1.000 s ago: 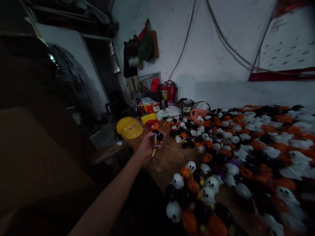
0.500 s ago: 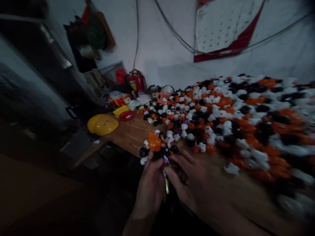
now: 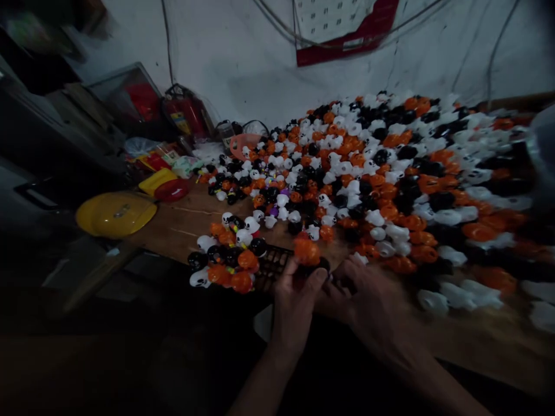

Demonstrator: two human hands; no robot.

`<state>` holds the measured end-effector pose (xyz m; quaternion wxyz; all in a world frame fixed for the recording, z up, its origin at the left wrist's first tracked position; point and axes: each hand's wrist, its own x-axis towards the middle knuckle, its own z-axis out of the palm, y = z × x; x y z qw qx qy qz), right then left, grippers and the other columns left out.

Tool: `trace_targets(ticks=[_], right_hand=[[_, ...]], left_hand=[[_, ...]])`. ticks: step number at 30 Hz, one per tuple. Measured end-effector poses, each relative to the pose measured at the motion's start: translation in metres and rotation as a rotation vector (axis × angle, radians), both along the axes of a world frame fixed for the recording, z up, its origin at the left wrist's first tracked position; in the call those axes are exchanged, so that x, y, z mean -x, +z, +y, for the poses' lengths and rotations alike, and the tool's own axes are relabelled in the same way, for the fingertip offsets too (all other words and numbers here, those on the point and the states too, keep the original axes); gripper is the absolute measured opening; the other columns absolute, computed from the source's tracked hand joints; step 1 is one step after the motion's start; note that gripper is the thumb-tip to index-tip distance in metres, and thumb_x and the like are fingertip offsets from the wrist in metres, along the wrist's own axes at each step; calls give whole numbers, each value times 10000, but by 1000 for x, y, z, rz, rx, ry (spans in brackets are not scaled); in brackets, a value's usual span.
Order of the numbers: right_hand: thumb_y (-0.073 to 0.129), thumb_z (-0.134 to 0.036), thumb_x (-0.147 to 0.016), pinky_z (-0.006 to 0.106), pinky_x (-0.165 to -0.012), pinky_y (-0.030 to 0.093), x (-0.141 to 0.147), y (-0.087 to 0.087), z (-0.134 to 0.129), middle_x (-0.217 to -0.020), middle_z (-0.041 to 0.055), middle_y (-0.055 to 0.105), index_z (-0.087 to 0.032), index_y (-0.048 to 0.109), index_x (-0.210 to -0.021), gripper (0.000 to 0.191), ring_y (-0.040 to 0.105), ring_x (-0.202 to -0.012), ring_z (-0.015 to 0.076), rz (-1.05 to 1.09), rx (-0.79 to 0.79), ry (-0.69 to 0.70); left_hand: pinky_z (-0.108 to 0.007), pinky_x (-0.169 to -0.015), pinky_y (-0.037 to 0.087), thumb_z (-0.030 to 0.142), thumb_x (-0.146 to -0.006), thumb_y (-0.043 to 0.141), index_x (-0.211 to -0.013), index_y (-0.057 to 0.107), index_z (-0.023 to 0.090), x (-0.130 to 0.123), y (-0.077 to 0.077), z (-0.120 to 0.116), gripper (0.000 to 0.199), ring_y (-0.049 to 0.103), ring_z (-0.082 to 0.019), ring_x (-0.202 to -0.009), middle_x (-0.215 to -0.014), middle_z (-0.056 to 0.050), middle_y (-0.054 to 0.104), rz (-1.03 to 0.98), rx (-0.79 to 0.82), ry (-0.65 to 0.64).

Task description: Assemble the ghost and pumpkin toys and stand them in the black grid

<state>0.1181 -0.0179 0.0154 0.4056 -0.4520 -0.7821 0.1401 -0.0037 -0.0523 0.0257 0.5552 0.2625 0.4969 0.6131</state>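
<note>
An orange pumpkin-like figure [image 3: 307, 251] sits at the fingertips of my left hand [image 3: 295, 300], whose thumb and fingers close on it and on a dark piece below it. Right beside it, my right hand [image 3: 368, 294] has its fingers pinched together at the dark piece; what they hold is too dark and small to make out. Left of my hands, several orange, black and white figures [image 3: 248, 260] are grouped by a dark slotted tray [image 3: 275, 261]. A large pile of similar figures [image 3: 347, 167] covers the table [image 3: 169, 227] behind and to the right.
A yellow hard hat [image 3: 117, 215] lies at the table's left edge, near a red dish [image 3: 171, 189]. Behind stand a red fire extinguisher [image 3: 188, 115], a jar [image 3: 225, 134] and a pink basket [image 3: 245, 145]. Cables and a calendar [image 3: 333, 20] hang on the wall.
The view has swung right and down. My hands, with the orange figure, are now apart from the grouped figures, and the slotted tray shows. The shiny purple and yellow strip between my hands no longer shows.
</note>
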Motion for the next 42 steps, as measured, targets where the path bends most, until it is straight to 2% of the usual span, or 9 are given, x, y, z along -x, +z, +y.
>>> trace_targets(ticks=[4,10,14,17,23,30,35,38,42], right_hand=[[535,-181,-842,246,-536,416,0,-12,4,-685,14,552,-197,500,-709,138,554,-634,153,-27,92,63],[526,-127,-852,243,-696,509,-8,-26,16,-931,35,627,-211,564,-943,130,617,-814,148,86,356,289],[511,-155,-879,226,-618,512,-11,-34,23,-775,8,645,-208,585,-919,99,625,-672,136,67,374,257],[496,-172,-894,253,-623,521,-12,-41,30,-831,42,673,-201,611,-877,120,642,-707,162,33,321,187],[477,-209,-918,267,-675,534,-12,-54,39,-977,49,679,-222,626,-1053,202,662,-804,174,-42,385,224],[488,-357,-902,352,-705,529,-6,-63,28,-873,90,671,-177,638,-998,253,651,-735,221,-69,230,11],[461,-334,-918,226,-548,483,8,-31,24,-760,18,615,-193,586,-1008,209,577,-620,134,233,586,159],[502,-409,-903,217,-534,493,15,-20,19,-768,12,645,-212,620,-983,244,601,-639,143,371,759,245],[539,-520,-854,229,-455,485,15,-23,11,-661,23,643,-224,661,-820,322,607,-570,168,405,960,309]], left_hand=[[-283,-906,472,311,-811,677,-1045,670,181,2,-14,14,267,621,-198,-1023,-1078,-56,683,72,-50,-13],[-283,-919,465,314,-782,707,-992,693,168,6,-31,30,256,606,-211,-1050,-1075,-61,682,144,100,-102],[-271,-866,483,342,-755,732,-1076,651,194,19,-40,30,362,612,-197,-978,-1056,-52,670,264,201,-139],[-203,-673,475,349,-808,667,-1142,623,209,29,-43,22,365,601,-130,-758,-883,-40,669,286,301,-75],[-204,-482,439,203,-745,672,-1264,490,274,29,-34,5,555,615,-122,-664,-1304,-105,537,-1,297,61],[-172,-359,414,265,-785,661,-1071,555,217,45,0,-6,309,643,-126,-569,-1386,-130,486,-98,310,49],[-117,-290,253,262,-814,638,-1235,492,375,55,24,-11,460,505,-5,-379,-1436,-87,436,-13,333,-126],[-115,-318,277,209,-783,658,-1305,432,458,47,25,-16,621,489,28,-415,-1523,-78,291,56,244,-154],[-121,-338,311,153,-765,647,-1376,328,480,45,18,-16,763,495,34,-430,-1559,-114,170,90,208,-195]])
